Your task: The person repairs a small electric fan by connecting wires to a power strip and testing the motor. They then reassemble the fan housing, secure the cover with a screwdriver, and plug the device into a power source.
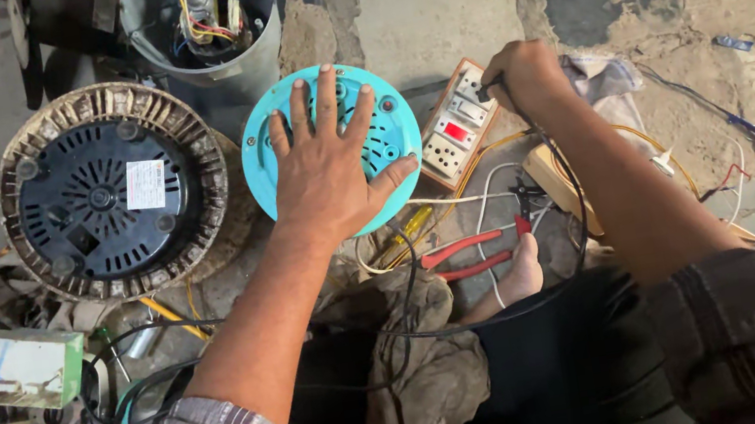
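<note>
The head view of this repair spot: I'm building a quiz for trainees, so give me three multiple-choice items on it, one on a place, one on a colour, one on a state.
1. Where does the left hand rest?
A. flat on the round turquoise base
B. on the red-handled pliers
C. on the black round base

2. What colour is the rocker switch on the switch-and-socket board?
A. green
B. red
C. blue

3. How is the right hand?
A. open, palm up
B. flat on the floor
C. closed at the board's top edge, with a black cable running from it

Answers: 1 A, the fingers lie spread on the turquoise disc. 2 B, a red rocker shows mid-board. 3 C, the fingers are curled there and the cable leads down from them.
</note>
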